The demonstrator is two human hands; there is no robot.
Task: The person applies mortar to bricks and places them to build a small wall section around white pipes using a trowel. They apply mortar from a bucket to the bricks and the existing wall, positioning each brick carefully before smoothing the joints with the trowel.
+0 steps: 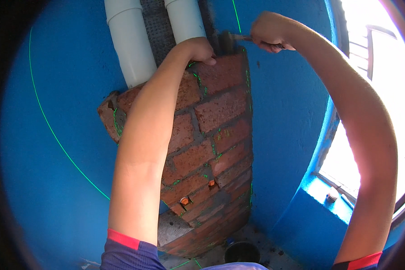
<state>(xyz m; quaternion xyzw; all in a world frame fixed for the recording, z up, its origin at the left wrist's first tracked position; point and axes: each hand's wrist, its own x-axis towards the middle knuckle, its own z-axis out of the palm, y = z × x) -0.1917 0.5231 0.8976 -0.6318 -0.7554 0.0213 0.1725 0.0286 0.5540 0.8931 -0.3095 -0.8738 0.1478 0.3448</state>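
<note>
A red brick wall [220,112] with grey mortar joints rises in front of me. My left hand [199,50] is bent over its top course, fingers curled down on the upper edge of the top brick [224,72], beside a white pipe. Some of those fingers are hidden behind the hand. At the upper right, my right hand [273,33] is closed around the handle of a small trowel [227,42]. Its dark, blurred blade points left, just above the wall's top right corner.
Two thick white pipes, the left pipe [132,49] and right pipe [184,20], run down behind the bricks. Blue walls [288,117] flank them. Green laser lines cross the scene. Orange conduit ends [184,200] poke from the brickwork. Below is a dark bucket [242,253]; right, a bright window sill [321,191].
</note>
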